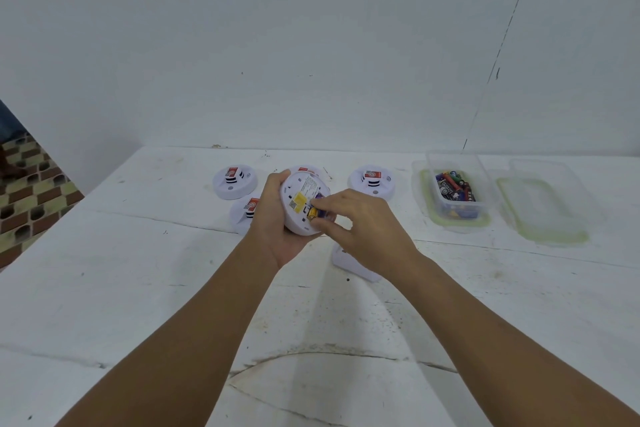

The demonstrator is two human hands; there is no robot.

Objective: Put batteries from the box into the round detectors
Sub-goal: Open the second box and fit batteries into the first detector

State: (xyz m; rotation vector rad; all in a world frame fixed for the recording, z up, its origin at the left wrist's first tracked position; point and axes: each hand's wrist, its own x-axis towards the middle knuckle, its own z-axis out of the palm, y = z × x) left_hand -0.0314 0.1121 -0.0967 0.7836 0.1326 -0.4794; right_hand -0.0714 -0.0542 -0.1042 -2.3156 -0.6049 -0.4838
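A round detector (303,203) is held above the desk (138,288) with its back turned up, the left hand (273,218) being wrapped round its left rim with the fingers curled over the far edge. A battery (313,212), yellow and purple, is pinched by the fingertips (320,206) of the right hand (363,229) and is being pressed at the open compartment in the detector's back; whether it is fully seated cannot be told.

The detector is judged to be light, stiff moulded plastic, smooth enough to slip, so it is best taken by the rim, as it is here. The battery is judged small, hard and dense for its size, and apt to roll; it is best held across its middle so that an end can be pushed against the spring contact.

A clear plastic box (450,163) stands at the far right of the desk on a green-edged lid (427,215), and a heap of mixed batteries (455,187) is held in it. A second clear lid (543,208) lies just to its right. Other detectors rest face up on the desk: one at the far left (234,182), one nearer (244,215) partly hidden by the left hand, one to the right (372,180). A white piece (349,263), perhaps a cover, lies beneath the right hand.
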